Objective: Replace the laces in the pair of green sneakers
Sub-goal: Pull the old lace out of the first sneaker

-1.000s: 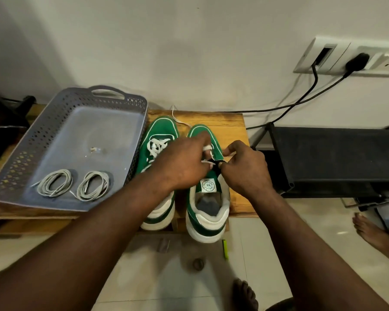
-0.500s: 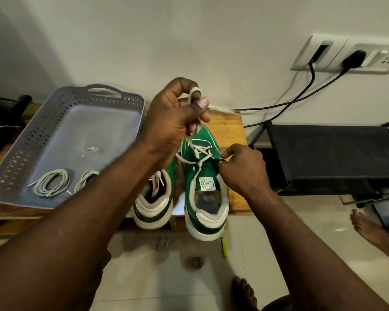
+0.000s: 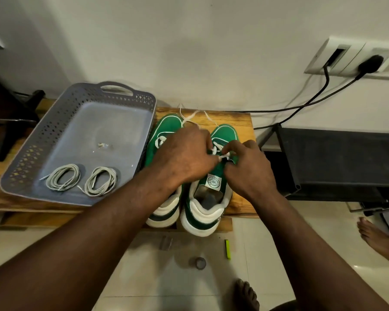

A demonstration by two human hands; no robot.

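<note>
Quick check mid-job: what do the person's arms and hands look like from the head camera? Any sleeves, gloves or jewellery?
The left forearm and right forearm are bare down to the frame's bottom edge; no sleeves show. The left hand and right hand wear no gloves. No ring, watch or wristband is visible on the sides facing the camera, and no markings or bandages show.

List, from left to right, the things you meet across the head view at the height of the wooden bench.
In the grey perforated plastic basket: first coiled grey lace → second coiled grey lace; then left green sneaker → right green sneaker → black metal rack.
</note>
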